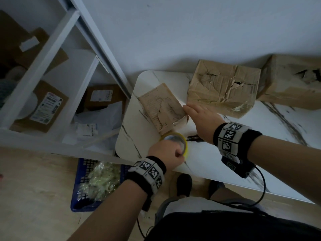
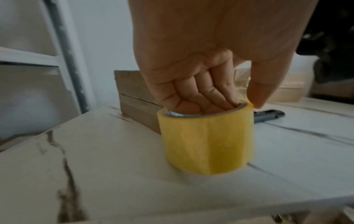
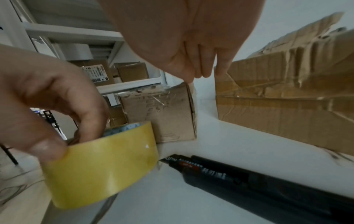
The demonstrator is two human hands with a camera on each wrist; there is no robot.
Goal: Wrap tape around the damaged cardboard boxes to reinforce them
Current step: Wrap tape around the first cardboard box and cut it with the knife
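Observation:
A yellow tape roll (image 1: 185, 145) (image 2: 206, 144) (image 3: 99, 169) stands on the white marble table (image 1: 225, 162) near its front left corner. My left hand (image 1: 173, 152) (image 2: 245, 104) grips it, fingers inside the core and thumb on the outside. Just behind it lies a small torn cardboard box (image 1: 159, 106) (image 2: 134, 97) (image 3: 159, 115). My right hand (image 1: 192, 111) (image 3: 201, 72) reaches over with straight fingers, their tips touching the box's right top edge. A crushed medium box (image 1: 222, 87) (image 3: 287, 98) and a larger torn box (image 1: 291, 80) sit further back right.
A black utility knife (image 1: 194, 138) (image 2: 268, 116) (image 3: 249, 181) lies on the table between the roll and my right wrist. A white shelf unit (image 1: 43, 66) with labelled parcels stands to the left. A blue basket (image 1: 78, 197) sits on the floor below the table's corner.

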